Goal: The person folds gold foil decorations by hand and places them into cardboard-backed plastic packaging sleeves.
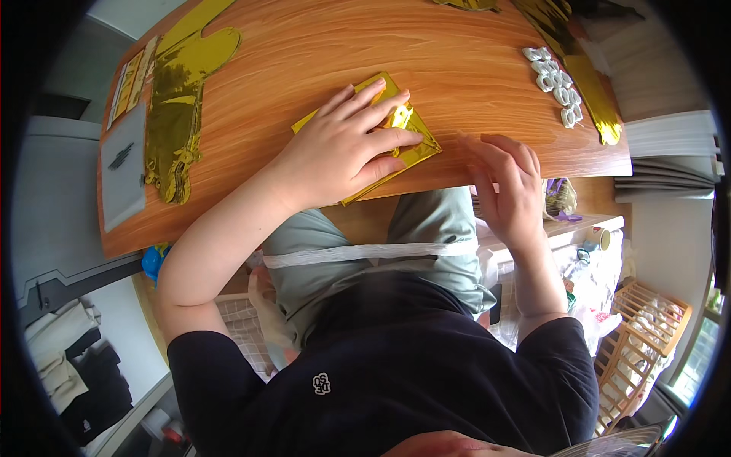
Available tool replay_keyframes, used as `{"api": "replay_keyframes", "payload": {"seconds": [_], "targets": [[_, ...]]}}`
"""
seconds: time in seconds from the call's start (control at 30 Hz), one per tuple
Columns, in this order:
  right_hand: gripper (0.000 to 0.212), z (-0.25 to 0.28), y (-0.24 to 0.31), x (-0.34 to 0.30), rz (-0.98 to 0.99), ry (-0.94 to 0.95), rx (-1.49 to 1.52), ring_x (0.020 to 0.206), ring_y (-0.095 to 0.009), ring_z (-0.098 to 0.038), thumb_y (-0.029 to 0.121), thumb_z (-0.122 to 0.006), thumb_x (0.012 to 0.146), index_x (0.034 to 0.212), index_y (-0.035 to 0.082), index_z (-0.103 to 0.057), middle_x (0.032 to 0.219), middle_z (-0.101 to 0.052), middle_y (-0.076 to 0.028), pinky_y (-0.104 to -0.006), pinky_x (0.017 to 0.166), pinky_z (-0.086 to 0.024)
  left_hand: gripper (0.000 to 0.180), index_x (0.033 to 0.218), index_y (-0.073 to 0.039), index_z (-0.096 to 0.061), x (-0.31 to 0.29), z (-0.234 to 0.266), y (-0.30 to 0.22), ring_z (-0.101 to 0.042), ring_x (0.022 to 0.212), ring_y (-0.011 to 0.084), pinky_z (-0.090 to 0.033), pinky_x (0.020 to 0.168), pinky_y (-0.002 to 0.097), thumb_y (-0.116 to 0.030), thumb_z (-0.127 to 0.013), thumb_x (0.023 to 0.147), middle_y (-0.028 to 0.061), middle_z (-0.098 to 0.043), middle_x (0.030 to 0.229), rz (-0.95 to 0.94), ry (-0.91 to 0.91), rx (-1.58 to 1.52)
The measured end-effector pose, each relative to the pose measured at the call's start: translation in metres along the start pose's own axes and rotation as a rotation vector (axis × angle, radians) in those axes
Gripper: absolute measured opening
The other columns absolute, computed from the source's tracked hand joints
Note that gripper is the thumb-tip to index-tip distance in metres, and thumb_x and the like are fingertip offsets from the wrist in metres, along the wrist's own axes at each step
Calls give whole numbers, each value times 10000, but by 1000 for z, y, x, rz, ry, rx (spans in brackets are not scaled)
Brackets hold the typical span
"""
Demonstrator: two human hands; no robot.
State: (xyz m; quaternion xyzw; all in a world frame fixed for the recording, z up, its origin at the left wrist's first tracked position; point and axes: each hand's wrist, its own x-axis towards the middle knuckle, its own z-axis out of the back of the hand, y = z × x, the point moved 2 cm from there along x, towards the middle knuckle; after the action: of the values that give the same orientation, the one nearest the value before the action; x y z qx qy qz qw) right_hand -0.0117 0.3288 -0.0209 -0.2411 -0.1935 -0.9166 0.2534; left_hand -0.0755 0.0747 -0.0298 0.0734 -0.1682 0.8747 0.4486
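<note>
A folded piece of shiny gold foil (423,152) lies flat at the table's near edge, one corner reaching slightly over it. My left hand (354,137) rests on top of it with fingers spread, covering much of its middle. To the right of the foil, my right hand (502,179) hovers by the table edge. Its fingers are bent and the thumb stands apart, with nothing visible between them.
More flat gold foil pieces (175,107) lie at the table's left beside a translucent plastic bag (124,171). Small white ribbon bundles (560,87) sit at the right, next to a long gold foil strip (590,95). A white ribbon (373,254) stretches across my lap.
</note>
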Motion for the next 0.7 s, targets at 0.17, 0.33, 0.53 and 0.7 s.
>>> {"api": "replay_keyframes", "payload": {"seconds": [0.17,0.33,0.53,0.7], "targets": [[361,-7,4,0,157,44,23,1142,-282,-651,50,-735,875,1227,80,-655,1247,-731,-32,-479,1001,-479,362,1329,-263,-654,0,-1,1,-375,1486,397,-316,1210,550,-410,-625,1000,112,-478,1570,-4,-1,-9],[374,-14,8,-1,149,112,-50,1159,-270,-634,126,-752,882,1239,90,-649,1278,-723,15,-500,1046,-458,370,1332,-262,-652,0,0,1,-377,1484,397,-317,1207,553,-411,-631,994,110,-484,1565,-5,-10,-20],[391,-6,2,0,36,182,88,1080,-280,-641,62,-734,863,1245,85,-651,1246,-736,-26,-513,1053,-449,387,1353,-274,-646,0,1,0,-314,1529,379,-277,1235,538,-388,-651,983,79,-434,1615,11,53,-39],[320,-7,4,-5,107,69,145,1052,-275,-657,36,-738,855,1169,78,-693,1131,-753,-31,-518,1074,-446,409,1373,-280,-644,2,3,0,-321,1527,371,-266,1237,551,-379,-654,977,74,-432,1621,-16,86,-82]]}}
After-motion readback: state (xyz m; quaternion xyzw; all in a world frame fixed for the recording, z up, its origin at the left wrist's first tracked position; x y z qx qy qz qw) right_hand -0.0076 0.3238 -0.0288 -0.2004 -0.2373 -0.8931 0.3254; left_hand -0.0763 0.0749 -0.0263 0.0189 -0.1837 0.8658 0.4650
